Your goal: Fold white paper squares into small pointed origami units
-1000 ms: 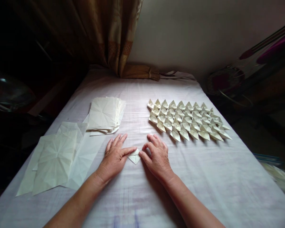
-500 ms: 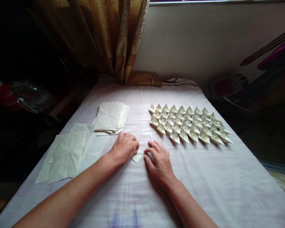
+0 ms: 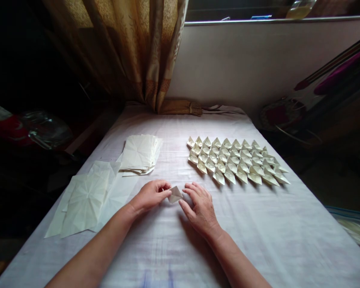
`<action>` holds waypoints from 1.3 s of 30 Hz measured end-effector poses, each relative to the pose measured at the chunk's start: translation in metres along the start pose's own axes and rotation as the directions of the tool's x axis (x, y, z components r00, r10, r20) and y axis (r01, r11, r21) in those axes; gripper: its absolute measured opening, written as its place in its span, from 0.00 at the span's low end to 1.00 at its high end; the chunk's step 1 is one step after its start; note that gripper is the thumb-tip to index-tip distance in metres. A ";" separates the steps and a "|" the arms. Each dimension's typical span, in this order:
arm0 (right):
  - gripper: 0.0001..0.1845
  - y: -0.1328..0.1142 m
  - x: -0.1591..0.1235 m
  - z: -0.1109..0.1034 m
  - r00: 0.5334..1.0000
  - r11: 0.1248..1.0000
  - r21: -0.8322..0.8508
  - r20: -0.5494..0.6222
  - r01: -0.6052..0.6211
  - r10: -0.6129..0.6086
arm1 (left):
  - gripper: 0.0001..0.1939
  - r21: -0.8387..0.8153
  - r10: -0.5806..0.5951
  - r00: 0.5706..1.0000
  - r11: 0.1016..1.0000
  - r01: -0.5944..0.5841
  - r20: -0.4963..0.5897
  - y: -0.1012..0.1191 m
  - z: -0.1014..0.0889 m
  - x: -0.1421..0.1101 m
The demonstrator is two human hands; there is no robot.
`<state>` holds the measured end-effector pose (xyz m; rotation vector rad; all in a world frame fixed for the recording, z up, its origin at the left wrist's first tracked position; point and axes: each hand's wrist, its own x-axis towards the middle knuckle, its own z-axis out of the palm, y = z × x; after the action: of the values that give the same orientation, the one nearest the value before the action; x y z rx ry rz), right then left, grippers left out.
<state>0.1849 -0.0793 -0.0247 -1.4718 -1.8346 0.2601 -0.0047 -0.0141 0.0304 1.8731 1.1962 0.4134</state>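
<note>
A small folded paper (image 3: 175,195), pale and creased into a pointed shape, is pinched at its left side by my left hand (image 3: 152,195). Close by on the right, my right hand (image 3: 199,206) has its fingers apart, with thumb and forefinger near the paper's right tip. Rows of folded paper boats (image 3: 235,160) stand together on the right of the table. Beyond my left hand lies a stack of creased paper sheets (image 3: 138,152), and more loose creased sheets (image 3: 85,198) are spread at the left.
A white cloth covers the table (image 3: 258,240). At its far edge hangs a brown patterned curtain (image 3: 138,52) beside a pale wall (image 3: 234,64). A clear plastic bag (image 3: 351,226) sits past the right edge. Dark clutter stands on the left.
My left hand has turned and raised the folded paper, which lay flatter before. My right hand has stayed close with its fingers a little wider. The whole view has tilted slightly upward.
</note>
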 end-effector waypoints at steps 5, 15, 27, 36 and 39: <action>0.15 -0.017 0.010 -0.001 0.995 0.980 0.175 0.038 -0.094 0.089 | 0.09 -0.324 -0.021 0.992 0.946 -0.021 -0.125 -0.007 0.017 -0.011; 0.12 -0.014 0.032 -0.005 0.954 0.946 -0.127 0.011 0.299 -0.300 | 0.07 0.428 0.407 0.838 0.872 -0.238 -0.363 -0.011 0.018 -0.024; 0.14 -0.015 -0.003 -0.013 0.940 0.945 -0.116 0.198 0.305 -0.279 | 0.09 0.625 0.494 0.846 0.729 -0.278 -0.201 -0.025 0.033 -0.051; 0.10 -0.015 -0.004 -0.011 0.990 0.999 -0.042 0.144 0.014 -0.008 | 0.05 0.439 0.291 0.916 0.886 -0.149 -0.275 -0.023 0.030 -0.041; 0.10 -0.020 -0.001 -0.008 0.990 0.996 -0.068 0.125 -0.061 0.069 | 0.05 0.443 0.255 0.925 0.890 -0.110 -0.283 -0.022 0.033 -0.037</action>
<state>0.1748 -0.0892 -0.0078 -1.5936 -1.9135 0.3373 -0.0137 -0.0576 0.0001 2.3734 1.4195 0.6403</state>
